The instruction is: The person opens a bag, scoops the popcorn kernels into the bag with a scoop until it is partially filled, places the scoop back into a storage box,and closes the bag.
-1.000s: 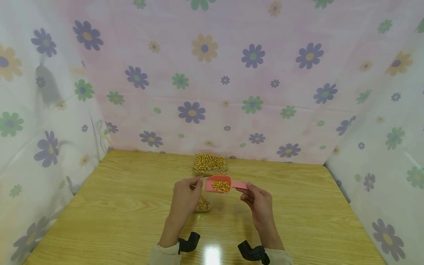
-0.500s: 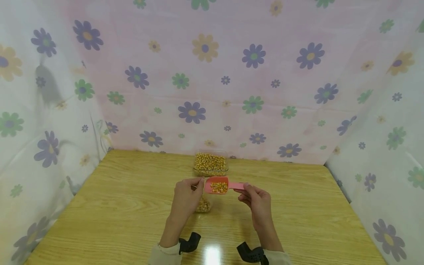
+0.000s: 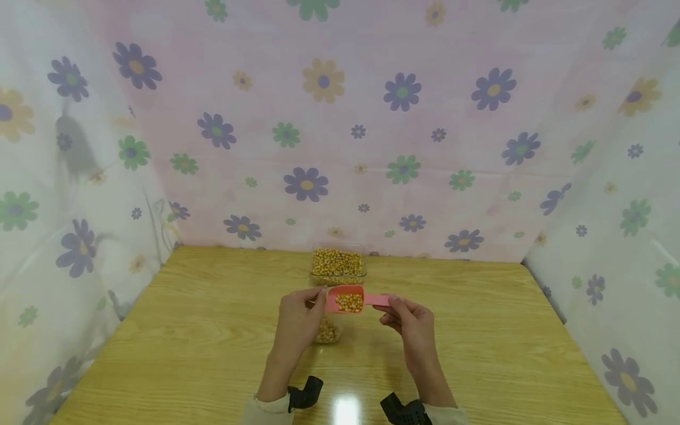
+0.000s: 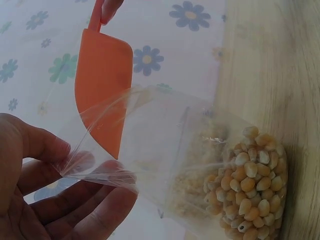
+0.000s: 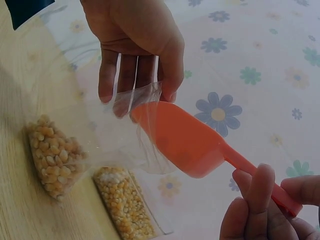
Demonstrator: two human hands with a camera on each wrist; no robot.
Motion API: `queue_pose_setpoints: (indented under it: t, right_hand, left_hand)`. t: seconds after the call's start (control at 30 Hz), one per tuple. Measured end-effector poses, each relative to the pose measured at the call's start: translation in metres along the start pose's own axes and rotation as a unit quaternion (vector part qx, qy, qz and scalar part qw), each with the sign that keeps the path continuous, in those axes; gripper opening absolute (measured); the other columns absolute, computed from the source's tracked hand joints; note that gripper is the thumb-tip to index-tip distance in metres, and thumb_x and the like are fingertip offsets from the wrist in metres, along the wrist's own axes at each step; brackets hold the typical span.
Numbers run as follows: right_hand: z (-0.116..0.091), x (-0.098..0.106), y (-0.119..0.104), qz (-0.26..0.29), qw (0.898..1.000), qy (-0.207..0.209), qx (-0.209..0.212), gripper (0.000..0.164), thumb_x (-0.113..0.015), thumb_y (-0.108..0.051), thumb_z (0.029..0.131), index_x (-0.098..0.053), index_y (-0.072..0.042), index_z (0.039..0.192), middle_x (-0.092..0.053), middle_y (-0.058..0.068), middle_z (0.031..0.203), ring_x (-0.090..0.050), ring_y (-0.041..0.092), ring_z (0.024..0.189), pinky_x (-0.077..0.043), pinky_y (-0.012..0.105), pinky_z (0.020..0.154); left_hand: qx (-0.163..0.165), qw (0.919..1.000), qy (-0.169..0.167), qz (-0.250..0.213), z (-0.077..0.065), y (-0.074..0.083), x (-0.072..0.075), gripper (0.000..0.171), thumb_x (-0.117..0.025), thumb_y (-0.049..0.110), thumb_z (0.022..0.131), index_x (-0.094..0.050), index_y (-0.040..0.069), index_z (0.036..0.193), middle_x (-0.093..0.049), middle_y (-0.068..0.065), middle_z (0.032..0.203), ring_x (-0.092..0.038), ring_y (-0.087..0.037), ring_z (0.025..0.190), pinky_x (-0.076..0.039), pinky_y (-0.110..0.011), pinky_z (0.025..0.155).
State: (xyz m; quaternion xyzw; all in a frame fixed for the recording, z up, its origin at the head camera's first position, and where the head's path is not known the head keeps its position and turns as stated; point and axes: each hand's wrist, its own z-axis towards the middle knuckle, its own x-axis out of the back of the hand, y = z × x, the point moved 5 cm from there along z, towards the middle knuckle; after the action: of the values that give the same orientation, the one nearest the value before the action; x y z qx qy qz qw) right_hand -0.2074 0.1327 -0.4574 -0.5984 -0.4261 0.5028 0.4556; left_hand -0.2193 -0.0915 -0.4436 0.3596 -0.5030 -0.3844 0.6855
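My left hand (image 3: 297,319) pinches the mouth edge of a clear plastic bag (image 4: 160,130) between thumb and fingers. Corn kernels (image 4: 252,185) fill the bag's bottom, which stands on the wooden table. By its handle, my right hand (image 3: 417,327) holds a pink-orange scoop (image 5: 187,140) level above the bag. A small heap of yellow kernels (image 3: 349,303) lies in the scoop's bowl. The scoop's front lip sits inside the bag's mouth, right at the left fingertips, and shows through the film in both wrist views. In the head view my left hand hides part of the bag.
Behind the hands, near the table's back edge, stands a clear rectangular container (image 3: 338,282) of corn kernels. The wood-grain table (image 3: 212,330) is enclosed by flower-patterned curtains (image 3: 244,153) at the back and both sides. Black wrist mounts (image 3: 306,394) sit on both forearms.
My right hand and the scoop have shifted slightly left, bringing the scoop's lip closer to my left fingers. The left hand keeps its pinch on the bag. The head view has tilted slightly.
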Motion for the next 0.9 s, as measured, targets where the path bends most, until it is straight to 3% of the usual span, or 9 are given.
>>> queue_pose_setpoints:
  t: [0.9]
  right_hand:
    - [-0.0022, -0.0005, -0.0023, -0.022, 0.999, 0.001, 0.025, 0.031, -0.059, -0.015, 0.104, -0.069, 0.013, 0.111, -0.078, 0.002, 0.083, -0.067, 0.011, 0.062, -0.060, 0.029, 0.073]
  left_hand:
    - [-0.003, 1.0000, 0.004, 0.005, 0.0002, -0.0023, -0.0014, 0.025, -0.061, 0.015, 0.102, -0.078, 0.000, 0.113, -0.076, -0.016, 0.088, -0.063, -0.011, 0.063, -0.046, -0.025, 0.046]
